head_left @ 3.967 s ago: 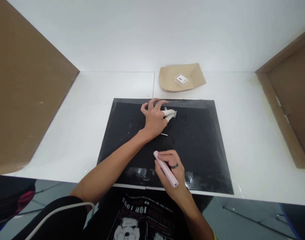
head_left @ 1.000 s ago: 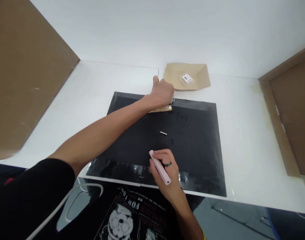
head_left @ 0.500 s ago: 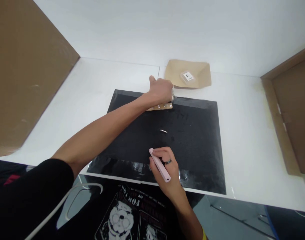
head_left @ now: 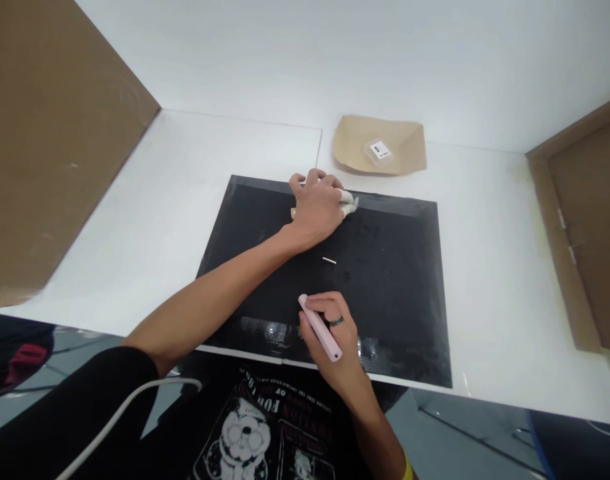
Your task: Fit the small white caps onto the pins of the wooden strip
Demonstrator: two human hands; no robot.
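My left hand (head_left: pixel 317 210) rests on the far edge of the black mat (head_left: pixel 395 280), fingers curled over a small tan strip (head_left: pixel 293 213) that peeks out at its left side. White finger cots cover two fingertips (head_left: pixel 349 200). My right hand (head_left: pixel 335 333), with a dark ring, grips a pink pen-shaped tool (head_left: pixel 319 327) near the mat's front edge. A tiny silver pin (head_left: pixel 329 261) lies loose on the mat between the two hands.
A tan paper tray (head_left: pixel 355 150) holding a small labelled clear packet (head_left: pixel 379 151) sits behind the mat on the white table (head_left: pixel 159 213). Cardboard panels stand at the left (head_left: pixel 49 147) and right (head_left: pixel 585 220). A white cable (head_left: pixel 125 413) crosses my sleeve.
My left hand drew back from beside the paper tray onto the mat's far edge, bringing the tan strip with it and covering most of it. The right hand and the pin stayed put.
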